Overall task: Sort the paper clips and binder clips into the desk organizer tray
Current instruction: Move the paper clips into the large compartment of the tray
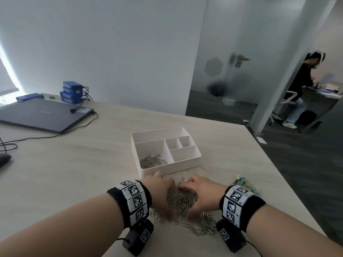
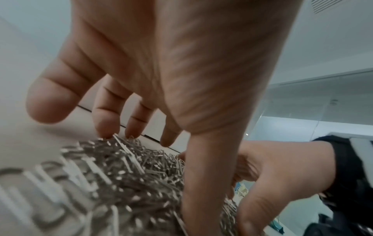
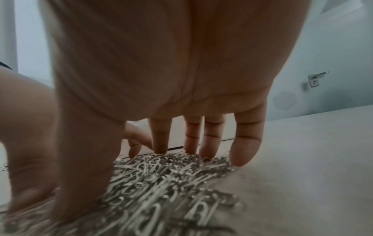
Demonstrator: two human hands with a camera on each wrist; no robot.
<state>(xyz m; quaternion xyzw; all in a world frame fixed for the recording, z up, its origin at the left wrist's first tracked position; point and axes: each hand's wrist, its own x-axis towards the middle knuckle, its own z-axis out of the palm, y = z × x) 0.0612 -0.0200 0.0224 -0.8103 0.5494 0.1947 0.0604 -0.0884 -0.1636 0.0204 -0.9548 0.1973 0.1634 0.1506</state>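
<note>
Hands cupping the paper clips (image 1: 181,199) pile, just in front of the organizer tray (image 1: 187,165).
Left hand (image 1: 161,190) and right hand (image 1: 201,191) half-open, scooping, nothing pinched; loose clips likely spill on lift.

No readable text anywhere; wristbands (image 1: 136,199) carry only black-white square marker codes, laptop lid (image 1: 44,113) logo too blurred

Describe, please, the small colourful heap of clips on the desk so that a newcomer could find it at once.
Start at the white organizer tray on the pale desk, then come toward the person's right hand. Just beyond that wrist, toward the desk's right edge, lies the small heap of binder clips. Unlike the silver paper clips between the hands, it is pastel coloured.
</note>
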